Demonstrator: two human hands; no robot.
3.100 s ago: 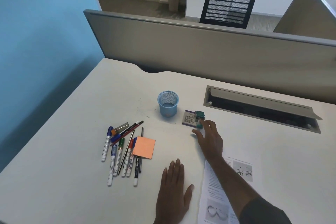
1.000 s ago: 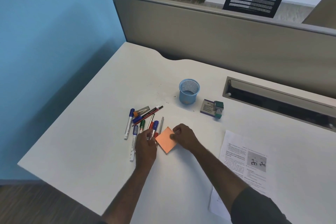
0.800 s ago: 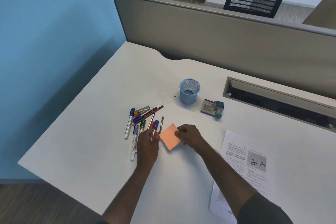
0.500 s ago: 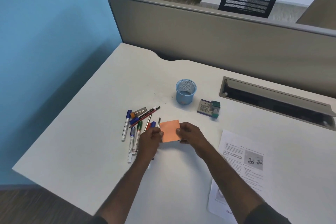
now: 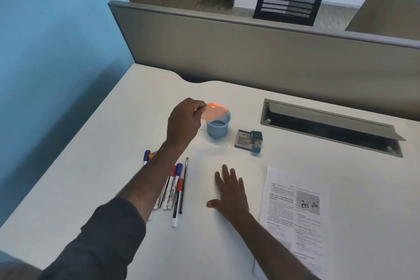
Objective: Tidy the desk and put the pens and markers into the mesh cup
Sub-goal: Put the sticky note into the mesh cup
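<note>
Your left hand (image 5: 184, 124) is pinching the orange square sticky note (image 5: 213, 113) over the blue mesh cup (image 5: 217, 128), frame centre | your right hand (image 5: 230, 193) is resting flat, fingers spread, on the white desk (image 5: 113, 166) | loose pens and markers (image 5: 176, 185) are lying lower left of the cup.

Mesh cup (image 5: 218, 125) stood upright near centre of tabletop (image 5: 109, 166). Sticky note (image 5: 213, 112) held above cup's rim, pinched by left hand (image 5: 184, 121) just left of cup. Small box (image 5: 245, 140) lay right of cup, apart from it. Pens and markers (image 5: 175, 188) lay grouped nearer front edge, left of right hand (image 5: 229, 193), partly under left forearm. Right hand rested flat on tabletop. Printed sheet (image 5: 293, 216) lay right of that hand. Cable tray (image 5: 329, 125) recessed at back right.
</note>
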